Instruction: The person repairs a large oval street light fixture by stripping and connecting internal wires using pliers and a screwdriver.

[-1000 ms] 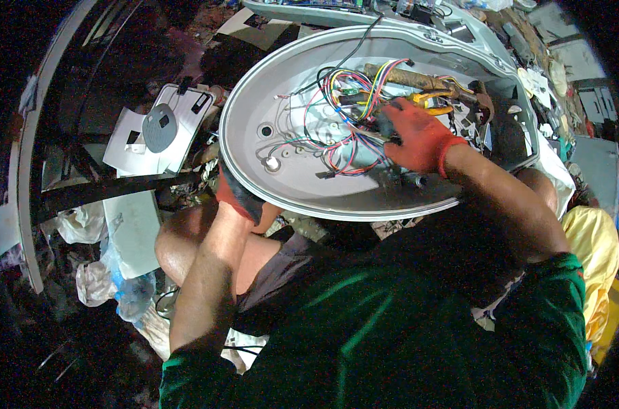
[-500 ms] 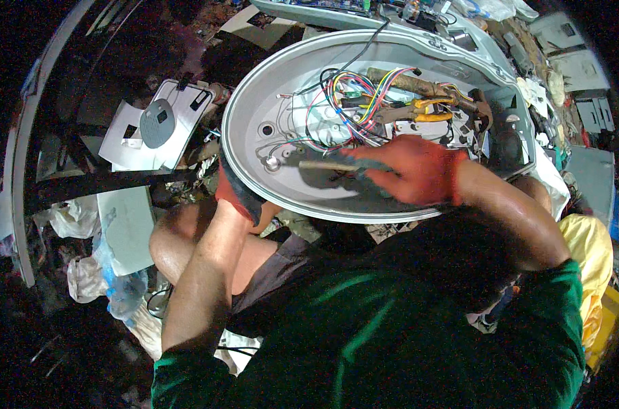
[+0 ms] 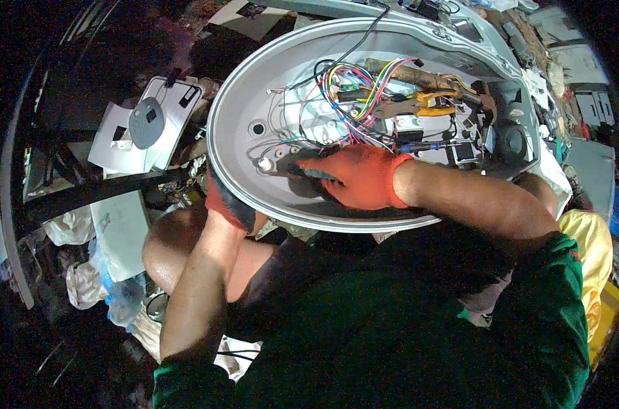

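A large grey oval housing [image 3: 231, 163] lies tilted across my lap, its hollow side up. My left hand [image 3: 226, 201], in a red glove with a dark palm, is closed on its left rim from outside. Inside the housing, my right hand [image 3: 360, 176], gloved alike, has its fingers bent together low over the floor; what they hold, if anything, is hidden. A bundle of coloured wires [image 3: 372, 102] runs just beyond that hand. Pliers with yellow grips [image 3: 432, 105], a hammer [image 3: 418, 80] and a blue-handled screwdriver [image 3: 422, 146] lie in the housing.
White panels [image 3: 146, 129] with a grey oval plate [image 3: 148, 123] lie at the left. Below them are a pale flat board [image 3: 120, 232] and crumpled plastic bags [image 3: 125, 293]. Yellow cloth [image 3: 587, 273] sits at the right. Scrap parts fill the far right.
My right hand has moved left within the housing, uncovering the screwdriver. The pale strip seen at its fingers before no longer shows. My left hand keeps its hold on the rim.
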Motion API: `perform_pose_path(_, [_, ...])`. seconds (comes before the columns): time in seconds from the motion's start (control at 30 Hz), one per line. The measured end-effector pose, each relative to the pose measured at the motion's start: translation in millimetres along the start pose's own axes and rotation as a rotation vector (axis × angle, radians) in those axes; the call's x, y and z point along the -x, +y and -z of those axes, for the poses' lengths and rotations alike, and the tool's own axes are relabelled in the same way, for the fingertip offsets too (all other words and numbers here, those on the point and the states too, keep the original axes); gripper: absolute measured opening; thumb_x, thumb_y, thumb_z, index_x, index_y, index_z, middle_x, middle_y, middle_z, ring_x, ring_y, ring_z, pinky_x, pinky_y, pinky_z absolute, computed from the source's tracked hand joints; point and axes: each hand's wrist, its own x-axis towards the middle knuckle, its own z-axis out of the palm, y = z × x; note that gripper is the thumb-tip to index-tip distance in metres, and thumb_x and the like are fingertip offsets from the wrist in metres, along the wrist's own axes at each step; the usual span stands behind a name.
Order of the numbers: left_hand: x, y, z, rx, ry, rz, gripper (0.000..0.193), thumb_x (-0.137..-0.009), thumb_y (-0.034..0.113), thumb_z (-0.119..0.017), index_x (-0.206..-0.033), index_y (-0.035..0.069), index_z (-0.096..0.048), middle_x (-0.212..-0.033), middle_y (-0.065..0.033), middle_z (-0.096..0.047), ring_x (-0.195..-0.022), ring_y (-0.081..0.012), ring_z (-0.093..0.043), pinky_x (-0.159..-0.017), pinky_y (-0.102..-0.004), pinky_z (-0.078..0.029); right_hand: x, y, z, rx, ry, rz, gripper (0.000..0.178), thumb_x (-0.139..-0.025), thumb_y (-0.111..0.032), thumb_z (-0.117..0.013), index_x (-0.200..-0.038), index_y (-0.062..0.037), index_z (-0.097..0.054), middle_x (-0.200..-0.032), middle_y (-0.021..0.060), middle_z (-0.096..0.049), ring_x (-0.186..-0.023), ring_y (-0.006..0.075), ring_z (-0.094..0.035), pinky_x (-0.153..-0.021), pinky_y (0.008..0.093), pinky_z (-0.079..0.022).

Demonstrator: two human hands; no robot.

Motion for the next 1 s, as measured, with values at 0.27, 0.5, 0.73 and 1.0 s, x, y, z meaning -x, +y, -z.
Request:
perform_pose_path(0.27, [-17.1, -2.8, 23.2, 0.004, -0.121, -0.034, 0.058, -0.098, 0.05, -0.036, -0.138, 0.009, -0.044, -0.137, -0.0145, -0.05, -0.121, -0.0303, -0.05, -0.103, -0.0459, -0.042, -5.4, 8.4, -9.0, -0.028, 0.097, 0.058, 0.045, -0.09, -0.016, -0.049, -0.135, -0.0095, -0.051, -0.107, 0.0233, -0.064, -0.099, 0.0382, -0.063, -0.09, 0.0451, -0.049])
perform_pose_path(0.5, [-14.6, -1.9, 26.3, 0.043, -0.157, -0.013, 0.059, -0.097, 0.052, -0.037, -0.138, 0.009, -0.044, -0.137, -0.0135, -0.049, -0.122, -0.0304, -0.05, -0.104, -0.0464, -0.041, -4.3, -7.7, 6.7, 0.068, -0.007, 0.0, 0.044, -0.089, -0.015, -0.049, -0.132, -0.0078, -0.053, -0.104, 0.0229, -0.066, -0.096, 0.0386, -0.064, -0.088, 0.046, -0.049])
perform_pose_path(0.73, [-13.7, -2.0, 20.7, 0.046, -0.124, -0.012, 0.058, -0.097, 0.051, -0.037, -0.137, 0.009, -0.045, -0.136, -0.0127, -0.051, -0.121, -0.0299, -0.05, -0.104, -0.0456, -0.042, -8.1, 5.0, -1.0, 0.038, 0.054, 0.061, 0.042, -0.089, -0.015, -0.048, -0.129, -0.0053, -0.054, -0.104, 0.0229, -0.065, -0.096, 0.0401, -0.063, -0.088, 0.0466, -0.049])
perform_pose_path(1.0, [-21.3, -3.8, 26.8, 0.043, -0.08, -0.028, 0.054, -0.099, 0.047, -0.036, -0.137, 0.009, -0.045, -0.135, -0.0118, -0.051, -0.121, -0.0281, -0.051, -0.102, -0.0437, -0.043, -10.9, 6.6, -8.1, 0.075, 0.199, 0.145, 0.039, -0.088, -0.017, -0.052, -0.126, -0.007, -0.055, -0.106, 0.0216, -0.065, -0.097, 0.0392, -0.063, -0.086, 0.0475, -0.05])
